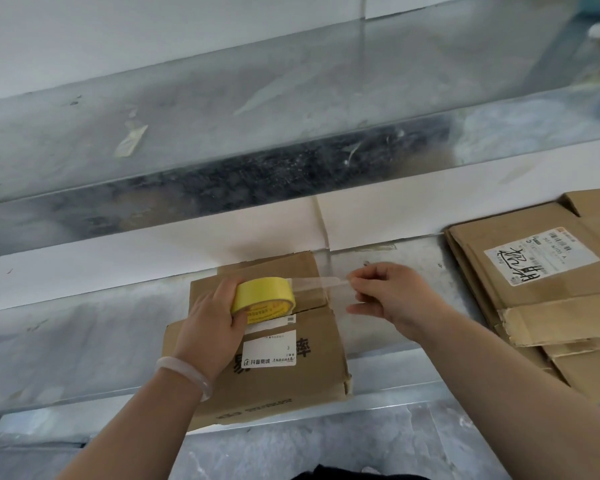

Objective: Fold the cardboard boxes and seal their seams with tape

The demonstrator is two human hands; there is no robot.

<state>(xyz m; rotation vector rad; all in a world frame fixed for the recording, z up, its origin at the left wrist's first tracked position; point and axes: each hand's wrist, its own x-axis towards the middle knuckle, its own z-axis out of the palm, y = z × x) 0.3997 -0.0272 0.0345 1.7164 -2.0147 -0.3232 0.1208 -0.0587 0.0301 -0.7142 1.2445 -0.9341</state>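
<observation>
Head view: yellow tape roll (264,296) is gripped by left hand (207,327) over folded box (274,379) on table (84,334); clear strip (317,284) is pinched by right hand (392,296). Strip must next be laid along the seam.

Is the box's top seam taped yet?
Not yet: flaps lie closed, but the strip spans air from the roll in the left hand to the right hand.

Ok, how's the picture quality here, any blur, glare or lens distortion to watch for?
Head view: the wide-angle lens bows the straight edges of the metal ledge; light is soft, with a faint shadow behind the box; the centre is sharp, the upper right corner blurred; the clear tape strip between tape roll and right hand barely shows.
</observation>
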